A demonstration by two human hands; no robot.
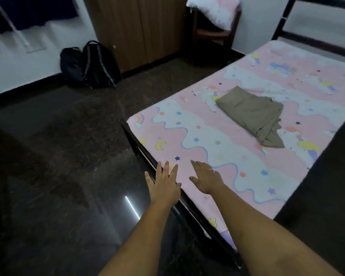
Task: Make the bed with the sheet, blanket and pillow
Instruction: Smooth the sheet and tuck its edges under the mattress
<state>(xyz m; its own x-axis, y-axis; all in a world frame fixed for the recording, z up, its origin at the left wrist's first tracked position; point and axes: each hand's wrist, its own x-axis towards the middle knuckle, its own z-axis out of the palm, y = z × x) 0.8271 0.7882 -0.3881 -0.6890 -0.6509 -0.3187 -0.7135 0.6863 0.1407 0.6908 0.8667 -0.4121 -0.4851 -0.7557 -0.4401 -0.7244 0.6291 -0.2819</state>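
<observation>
Sheet (207, 140) beneath flat left hand (164, 183) and right hand (206, 179), each grip apart.

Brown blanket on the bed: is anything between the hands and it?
Nothing visible does. Only flat pink sheet lies between the left hand and right hand, open at its near edge, and the folded brown blanket.

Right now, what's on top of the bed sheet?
A folded brown blanket lies on the sheet; the left hand and right hand rest at the edge. Underneath is covered.
</observation>
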